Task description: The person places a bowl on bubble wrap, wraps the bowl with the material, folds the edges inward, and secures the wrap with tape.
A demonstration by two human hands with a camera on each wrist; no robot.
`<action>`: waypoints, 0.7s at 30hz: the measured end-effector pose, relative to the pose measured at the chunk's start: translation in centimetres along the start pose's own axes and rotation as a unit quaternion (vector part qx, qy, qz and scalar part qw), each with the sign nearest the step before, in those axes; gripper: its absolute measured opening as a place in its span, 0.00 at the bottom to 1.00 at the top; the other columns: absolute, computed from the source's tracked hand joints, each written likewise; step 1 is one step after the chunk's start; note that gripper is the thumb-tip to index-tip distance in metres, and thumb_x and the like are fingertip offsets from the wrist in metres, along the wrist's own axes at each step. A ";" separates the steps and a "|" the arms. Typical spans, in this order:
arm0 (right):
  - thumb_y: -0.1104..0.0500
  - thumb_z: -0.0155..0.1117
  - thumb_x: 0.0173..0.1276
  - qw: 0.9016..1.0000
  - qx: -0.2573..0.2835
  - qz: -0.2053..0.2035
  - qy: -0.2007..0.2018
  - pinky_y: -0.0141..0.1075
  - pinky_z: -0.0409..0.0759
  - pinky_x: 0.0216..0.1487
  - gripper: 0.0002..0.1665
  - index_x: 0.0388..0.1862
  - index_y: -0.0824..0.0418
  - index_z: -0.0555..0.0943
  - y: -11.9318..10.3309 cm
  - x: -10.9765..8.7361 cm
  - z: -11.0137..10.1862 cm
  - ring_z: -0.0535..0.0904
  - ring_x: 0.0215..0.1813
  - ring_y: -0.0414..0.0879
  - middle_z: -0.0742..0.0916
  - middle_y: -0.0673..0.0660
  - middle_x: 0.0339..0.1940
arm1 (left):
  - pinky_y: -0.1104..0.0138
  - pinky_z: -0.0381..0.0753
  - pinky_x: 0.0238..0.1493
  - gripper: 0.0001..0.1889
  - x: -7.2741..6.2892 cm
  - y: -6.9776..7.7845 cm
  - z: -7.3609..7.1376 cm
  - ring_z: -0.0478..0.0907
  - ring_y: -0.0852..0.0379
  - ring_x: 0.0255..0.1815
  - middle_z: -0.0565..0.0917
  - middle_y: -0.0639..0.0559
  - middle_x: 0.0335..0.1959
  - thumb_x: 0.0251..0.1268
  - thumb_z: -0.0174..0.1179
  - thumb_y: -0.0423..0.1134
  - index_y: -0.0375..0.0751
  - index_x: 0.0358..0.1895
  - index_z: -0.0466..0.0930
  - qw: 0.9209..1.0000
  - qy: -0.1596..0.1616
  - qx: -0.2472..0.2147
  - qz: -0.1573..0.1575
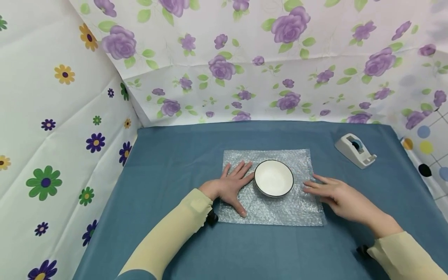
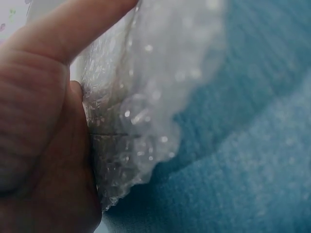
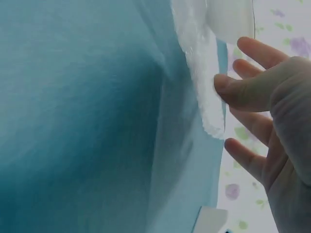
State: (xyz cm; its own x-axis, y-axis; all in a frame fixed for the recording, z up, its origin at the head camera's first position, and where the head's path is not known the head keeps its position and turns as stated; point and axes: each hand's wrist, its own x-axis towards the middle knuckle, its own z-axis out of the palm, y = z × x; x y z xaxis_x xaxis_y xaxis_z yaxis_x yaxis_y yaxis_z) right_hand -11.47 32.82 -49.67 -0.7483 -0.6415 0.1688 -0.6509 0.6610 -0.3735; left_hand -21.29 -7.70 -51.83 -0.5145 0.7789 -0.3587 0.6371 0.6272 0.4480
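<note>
A white bowl with a dark rim stands upright on a sheet of bubble wrap laid flat on the blue cloth. My left hand is spread on the left part of the sheet, palm down, its index fingertip right at the bowl's side. In the left wrist view the bubble wrap shows beside the palm and thumb. Over the sheet's right edge hovers my right hand, fingers extended and pointing at the bowl, nothing held. The right wrist view shows its fingers apart, near the sheet's edge.
A white tape dispenser sits on the blue tablecloth at the back right. Behind the table hangs a curtain with purple roses, and a flower-patterned sheet runs along the left side.
</note>
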 end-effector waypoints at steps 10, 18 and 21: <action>0.69 0.86 0.53 0.999 -0.013 0.002 -0.033 0.65 0.72 0.68 0.46 0.67 0.35 0.86 -0.7 -2.4 0.5 0.70 0.78 0.69 0.83 0.48 0.73 | 0.43 0.15 0.80 0.75 -0.3 0.9 -0.7 0.13 0.51 0.85 0.20 0.52 0.88 0.49 0.80 0.71 0.55 0.90 0.33 1.000 -0.018 0.022 -0.010; 0.67 0.88 0.51 1.000 -0.017 -0.007 -0.024 0.59 0.75 0.66 0.48 0.69 0.34 0.85 -0.3 -2.7 1.2 0.73 0.76 0.66 0.82 0.49 0.74 | 0.42 0.18 0.82 0.75 -0.4 1.1 -0.8 0.15 0.51 0.87 0.21 0.53 0.88 0.48 0.77 0.75 0.57 0.90 0.34 0.999 -0.013 0.048 -0.020; 0.64 0.89 0.50 1.000 -0.012 -0.001 -0.028 0.60 0.73 0.68 0.49 0.70 0.35 0.84 -0.4 -2.6 1.3 0.70 0.78 0.67 0.82 0.49 0.75 | 0.43 0.14 0.80 0.76 -0.1 0.3 -0.2 0.13 0.54 0.85 0.19 0.56 0.87 0.46 0.78 0.75 0.58 0.90 0.33 1.000 -0.008 0.025 -0.013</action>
State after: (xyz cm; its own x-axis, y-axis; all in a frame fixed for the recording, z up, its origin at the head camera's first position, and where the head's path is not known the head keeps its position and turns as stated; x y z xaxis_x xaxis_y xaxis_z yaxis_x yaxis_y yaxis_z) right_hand -9.11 33.77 -51.13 -0.7395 -0.6627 0.1181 -0.6554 0.6688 -0.3509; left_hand -21.21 -7.60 -51.51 -0.5226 0.7622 -0.3822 0.6523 0.6460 0.3965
